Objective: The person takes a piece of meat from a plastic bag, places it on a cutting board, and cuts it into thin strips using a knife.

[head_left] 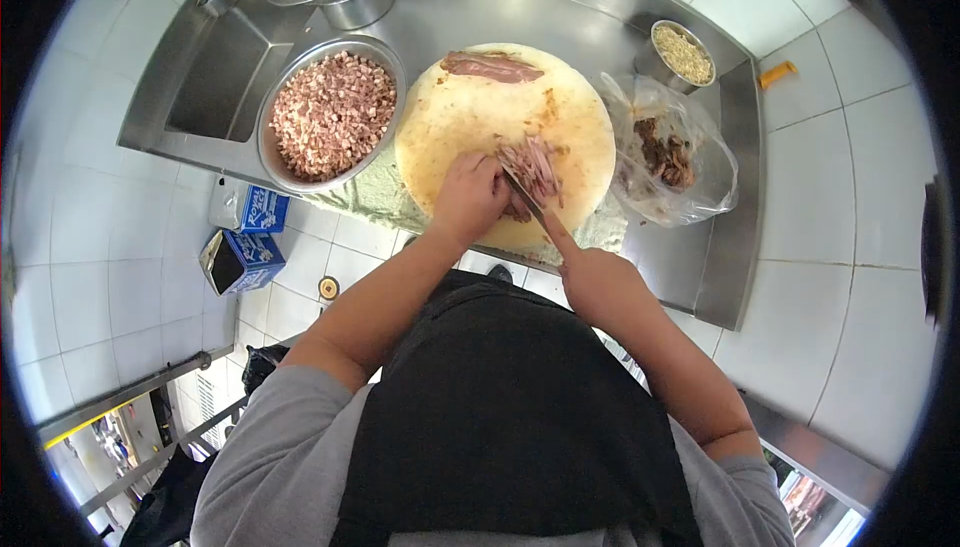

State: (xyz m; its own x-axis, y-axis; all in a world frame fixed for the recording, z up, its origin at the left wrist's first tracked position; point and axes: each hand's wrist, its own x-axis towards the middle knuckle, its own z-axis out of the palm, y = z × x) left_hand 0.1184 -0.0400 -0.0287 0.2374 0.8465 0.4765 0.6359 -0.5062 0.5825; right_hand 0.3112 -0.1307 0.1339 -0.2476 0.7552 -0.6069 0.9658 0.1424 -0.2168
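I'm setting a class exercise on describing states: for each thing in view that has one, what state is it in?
Knife, gripped
Right hand, closed around the knife handle
Left hand, curled beside the knife
Meat strips, cut, loosely piled
Upper meat piece, lying in one piece
Round board, stained
Large bowl, well filled with diced meat
Small bowl, filled with pale shreds
Plastic bag, holding dark pieces

It's a kitchen I'm standing in: steel sink at ten o'clock, round chopping board at twelve, white tiles at three.
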